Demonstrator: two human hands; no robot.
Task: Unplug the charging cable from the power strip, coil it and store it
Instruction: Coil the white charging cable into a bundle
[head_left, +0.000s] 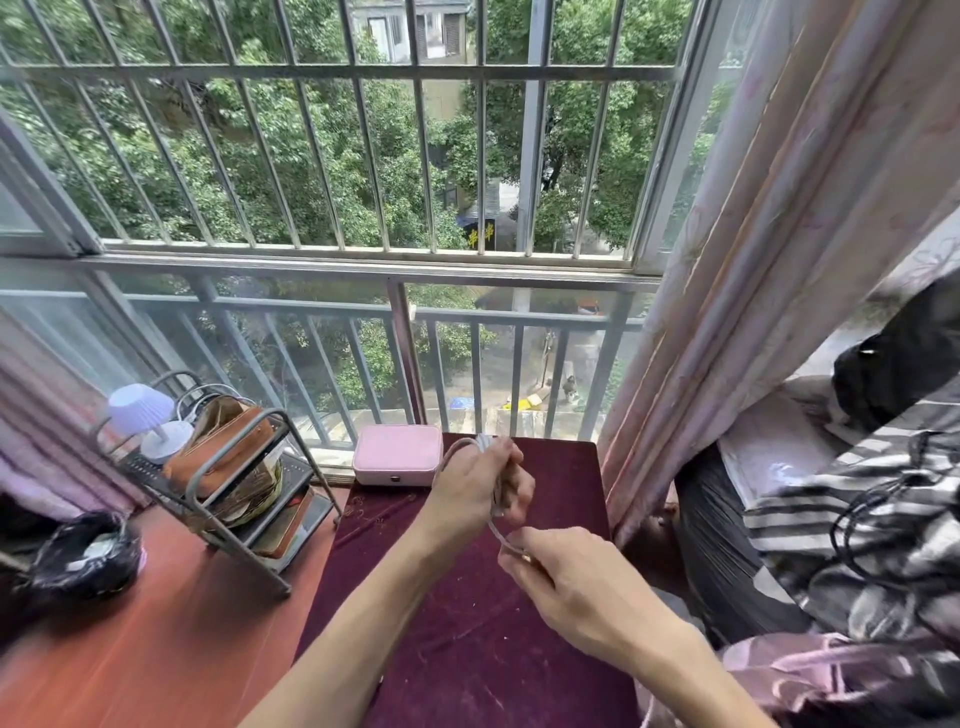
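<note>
A pale charging cable (470, 442) is wound in loops around my left hand (475, 491), which is raised over the dark red cloth (457, 623) on the table. A short free length of the cable drops from that hand down to my right hand (566, 577), which pinches its end just below and to the right. The two hands are close together, a little apart. No power strip is in view.
A pink box (397, 454) stands at the far edge of the cloth, just left of my left hand. A metal rack (228, 488) with a brown bag and a small lamp sits at the left. A black-lined bin (83, 556) is at far left. Curtain and clothing crowd the right.
</note>
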